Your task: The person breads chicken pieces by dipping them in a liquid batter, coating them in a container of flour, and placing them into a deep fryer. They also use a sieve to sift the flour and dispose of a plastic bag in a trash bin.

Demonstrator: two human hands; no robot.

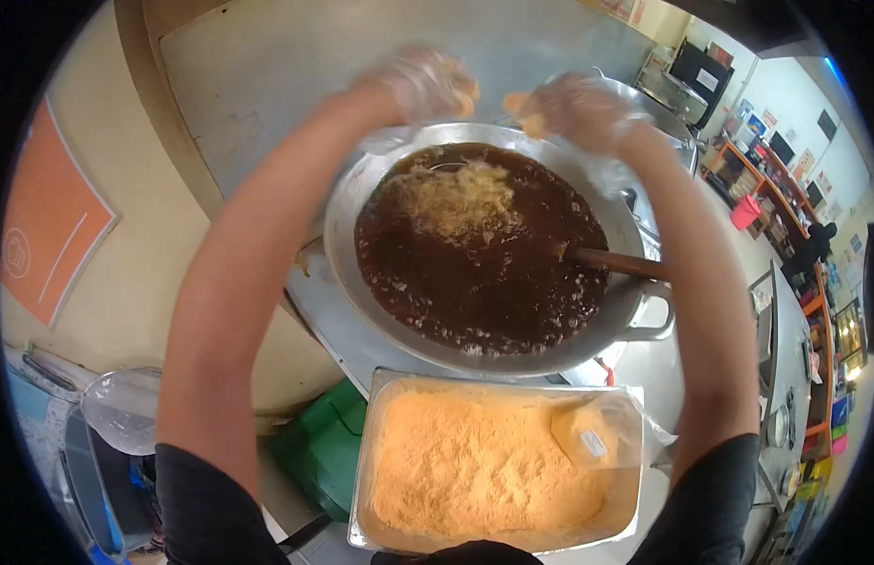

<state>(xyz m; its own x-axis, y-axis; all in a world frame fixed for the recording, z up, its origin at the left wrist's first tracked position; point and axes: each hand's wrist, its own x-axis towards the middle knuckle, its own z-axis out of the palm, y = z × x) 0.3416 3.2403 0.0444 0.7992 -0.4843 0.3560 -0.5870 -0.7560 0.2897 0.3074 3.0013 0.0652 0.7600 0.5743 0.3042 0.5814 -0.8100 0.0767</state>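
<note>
Both my hands wear clear plastic gloves and are blurred above the far rim of a large metal wok (345, 275). My left hand (433, 85) is at the upper left of the wok, and my right hand (581, 109) is at the upper right. Orange-tan matter shows at the fingers of each; whether it is coating or held food is unclear. Dark oil (472, 296) bubbles in the wok. Pale foam (465, 201) gathers around frying food in its far half. A wooden handle (620, 262) slopes out of the oil over the right side, passing under my right forearm.
Close to my body stands a metal pan (362, 487) of orange breading powder (472, 466), with a plastic bag (588, 431) of powder in its corner. A green bin (324, 445) is below left. A strainer (122, 409) hangs at left. Behind right is a large pot (648, 106).
</note>
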